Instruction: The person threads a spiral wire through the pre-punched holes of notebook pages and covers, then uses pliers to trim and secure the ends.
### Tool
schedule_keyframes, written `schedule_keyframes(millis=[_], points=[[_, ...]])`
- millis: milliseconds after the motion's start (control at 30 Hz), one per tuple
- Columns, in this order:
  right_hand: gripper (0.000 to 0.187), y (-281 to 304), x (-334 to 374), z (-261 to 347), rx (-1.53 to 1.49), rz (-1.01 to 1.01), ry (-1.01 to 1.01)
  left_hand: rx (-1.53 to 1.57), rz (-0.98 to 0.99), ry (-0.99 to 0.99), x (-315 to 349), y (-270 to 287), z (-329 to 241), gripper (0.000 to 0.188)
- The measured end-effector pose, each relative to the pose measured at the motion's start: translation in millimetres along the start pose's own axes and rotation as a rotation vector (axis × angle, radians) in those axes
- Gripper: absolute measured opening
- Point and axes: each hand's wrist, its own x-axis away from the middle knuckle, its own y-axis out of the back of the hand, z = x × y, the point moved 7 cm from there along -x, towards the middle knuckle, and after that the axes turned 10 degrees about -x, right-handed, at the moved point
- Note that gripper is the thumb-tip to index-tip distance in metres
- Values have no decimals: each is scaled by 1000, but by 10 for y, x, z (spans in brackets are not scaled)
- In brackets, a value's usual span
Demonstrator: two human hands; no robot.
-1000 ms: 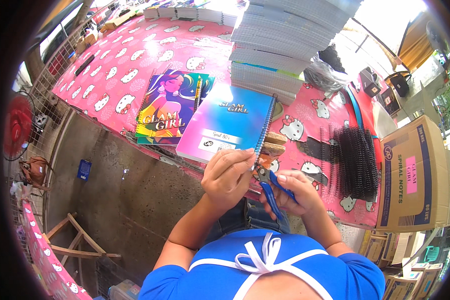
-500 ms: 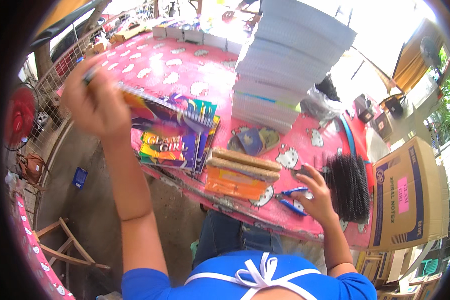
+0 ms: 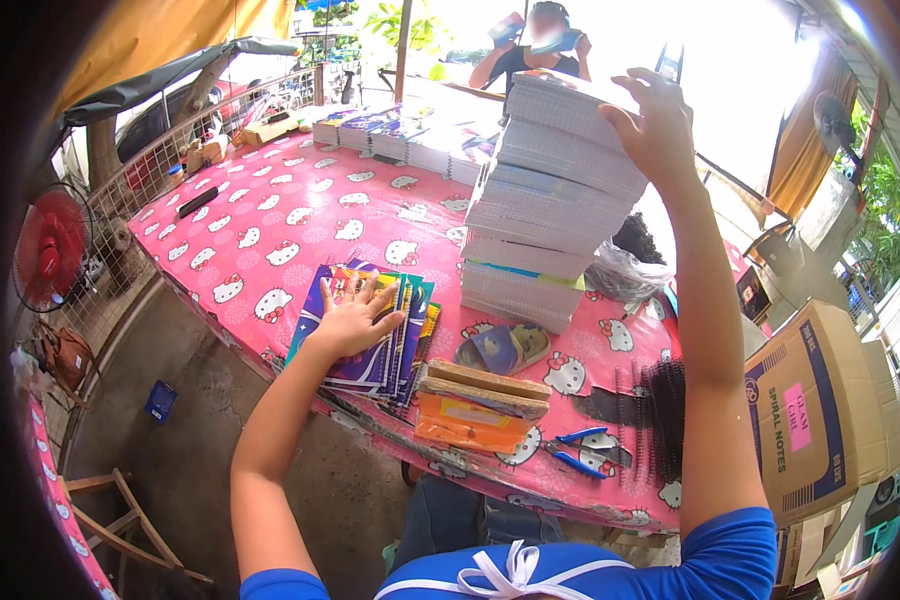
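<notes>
My left hand (image 3: pixel 352 318) lies flat with fingers spread on a pile of colourful, mostly purple notebooks (image 3: pixel 365 372) at the near edge of the table. Up at the top of a tall stack of white-edged notebooks (image 3: pixel 560 190), my right hand (image 3: pixel 660 125) has its fingers apart and nothing between them. Whether it touches the stack I cannot tell. Between the pile and the pliers stands a wooden block with an orange front (image 3: pixel 475 422). Blue-handled pliers (image 3: pixel 582 452) rest beside a bunch of black spiral coils (image 3: pixel 662 420).
A patterned slipper (image 3: pixel 505 348) lies on the pink table cover (image 3: pixel 270 250). Rows of notebooks (image 3: pixel 410 145) line the far side, where a co-worker (image 3: pixel 545 50) holds something up. A clear plastic bag (image 3: pixel 630 275) and a cardboard box (image 3: pixel 820 410) are at the right.
My left hand has set the raised notebook onto the pile and let go. My right hand has risen from beside the pliers to the tall stack's top. The view has tilted upward.
</notes>
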Motion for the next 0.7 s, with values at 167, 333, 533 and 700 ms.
schedule_keyframes(millis=[167,333,533,700], points=[[30,-163,-37,-52,216,168,32,1085,-417,-86,-68,680,-279,78],[29,272,683,1065,176,99,339,2347,273,-531,189,1291,-926,51],[60,564,1990,966,-482,168,-99,1855,-334,-312,465,1128,-1123,40],[59,230,3186,735,-1313,156,-942,1448,-405,-509,899,1321,-1380,31]])
